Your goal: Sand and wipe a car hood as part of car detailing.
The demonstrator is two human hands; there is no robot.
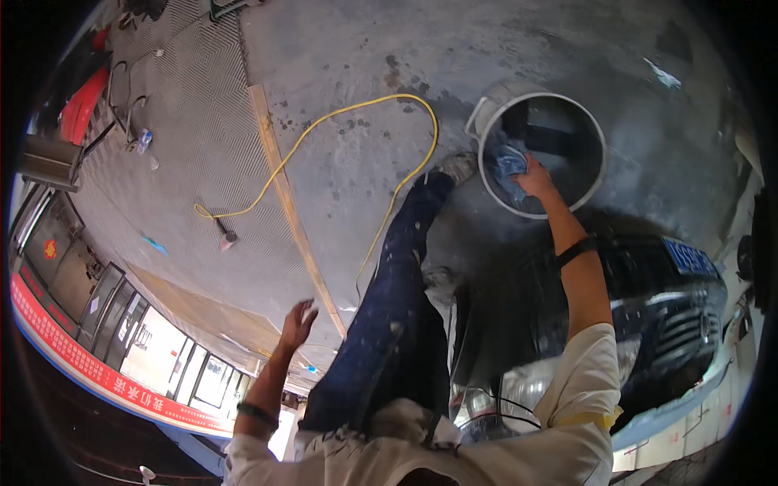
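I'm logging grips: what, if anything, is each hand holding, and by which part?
The right hand grips a bunched blue cloth by its right side, at the opening of the bucket; the left hand appears empty.

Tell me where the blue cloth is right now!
In the head view, the blue cloth is in the upper right, gripped in the person's right hand, within the round rim of the bucket, toward its left side.

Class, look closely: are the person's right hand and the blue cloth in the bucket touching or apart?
Touching. The head view shows the right hand gripping the blue cloth within the bucket, with no gap between hand and cloth.
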